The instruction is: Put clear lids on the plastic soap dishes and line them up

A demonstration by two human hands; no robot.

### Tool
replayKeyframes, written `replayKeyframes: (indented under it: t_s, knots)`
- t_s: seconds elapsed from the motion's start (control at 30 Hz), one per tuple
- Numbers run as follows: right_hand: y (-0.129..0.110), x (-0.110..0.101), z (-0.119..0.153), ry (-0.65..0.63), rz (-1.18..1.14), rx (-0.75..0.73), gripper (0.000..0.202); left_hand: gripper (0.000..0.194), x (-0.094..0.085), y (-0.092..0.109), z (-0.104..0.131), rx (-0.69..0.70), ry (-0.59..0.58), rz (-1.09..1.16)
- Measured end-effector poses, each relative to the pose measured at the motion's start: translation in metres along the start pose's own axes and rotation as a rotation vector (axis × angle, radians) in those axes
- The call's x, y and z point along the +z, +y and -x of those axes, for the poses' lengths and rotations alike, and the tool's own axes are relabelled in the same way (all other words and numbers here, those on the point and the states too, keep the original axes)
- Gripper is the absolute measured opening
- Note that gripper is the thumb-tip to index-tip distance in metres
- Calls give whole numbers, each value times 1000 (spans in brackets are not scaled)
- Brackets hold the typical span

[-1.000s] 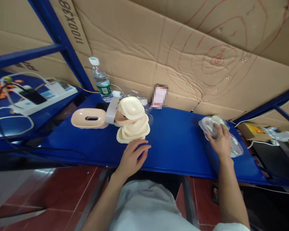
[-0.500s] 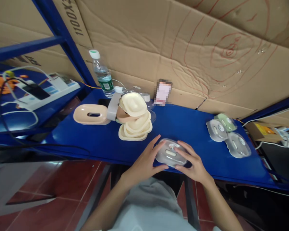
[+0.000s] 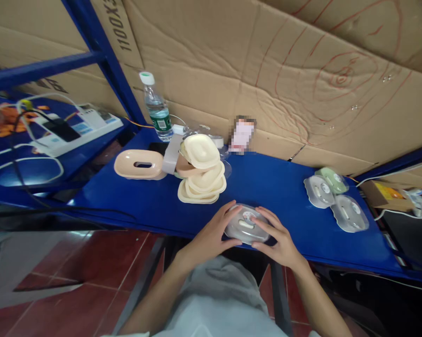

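A grey box with a clear lid (image 3: 246, 225) rests at the front edge of the blue table (image 3: 263, 180). My left hand (image 3: 213, 236) grips its left side, and my right hand (image 3: 278, 241) is closed around its right side, fingers over the lid. Behind and to the left, several cream trays (image 3: 202, 185) lie in a loose pile. A peach oval container (image 3: 139, 164) with a slot sits farther left, beside a grey piece (image 3: 171, 154). Three lidded boxes, one green (image 3: 332, 180) and two grey (image 3: 349, 214), are grouped at the right.
A water bottle (image 3: 158, 114) stands at the back left. A phone (image 3: 242, 135) leans on the cardboard wall (image 3: 204, 61). Clear lids (image 3: 227, 168) lie behind the trays. A power strip (image 3: 81, 135) with cables is at far left, an open carton (image 3: 382, 194) at far right.
The view has shifted slightly, so the table and its things appear farther right. Both hands stay around the box, which seems turned a little between them.
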State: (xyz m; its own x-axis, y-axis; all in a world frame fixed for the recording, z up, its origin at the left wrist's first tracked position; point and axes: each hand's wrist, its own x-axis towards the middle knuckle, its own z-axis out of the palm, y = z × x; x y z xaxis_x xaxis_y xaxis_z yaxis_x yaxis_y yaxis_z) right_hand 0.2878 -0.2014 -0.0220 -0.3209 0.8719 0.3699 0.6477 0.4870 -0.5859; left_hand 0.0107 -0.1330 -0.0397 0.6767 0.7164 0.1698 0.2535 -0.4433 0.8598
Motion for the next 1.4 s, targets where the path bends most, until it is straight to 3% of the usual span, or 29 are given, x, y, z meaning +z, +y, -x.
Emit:
replayKeyframes:
  t_s: [0.2,0.43,0.6,0.73,0.83,0.9,1.03,1.1,1.17,1.3,1.4]
  knots:
    - [3,2,0,35,-53,66,62,100,1,-2,1,-39,-46,-22]
    - [0,5,0,51,0,23,63,103,-1,1,1,-3,-39,-43]
    - [-5,8,1,99,136,-105,67,71,-2,5,-2,70,46,-67]
    - [-8,16,0,138,274,-153,76,62,-8,8,-2,199,155,-105]
    - [-7,24,1,169,353,-148,93,56,-27,6,6,229,281,-150]
    - [-6,28,3,169,369,-139,99,52,-48,-1,17,199,428,-197]
    - [-4,31,8,103,386,-108,87,57,-92,-24,48,136,840,-213]
    - [-4,30,9,65,385,-99,78,62,-106,-34,63,119,956,-224]
    - [-5,28,8,31,373,-91,73,62,-117,-40,77,44,965,-303]
    - [-7,27,7,-5,361,-53,65,61,-134,-46,99,-155,842,-508]
    - [-8,28,9,-11,366,-11,63,61,-144,-53,107,-243,778,-529]
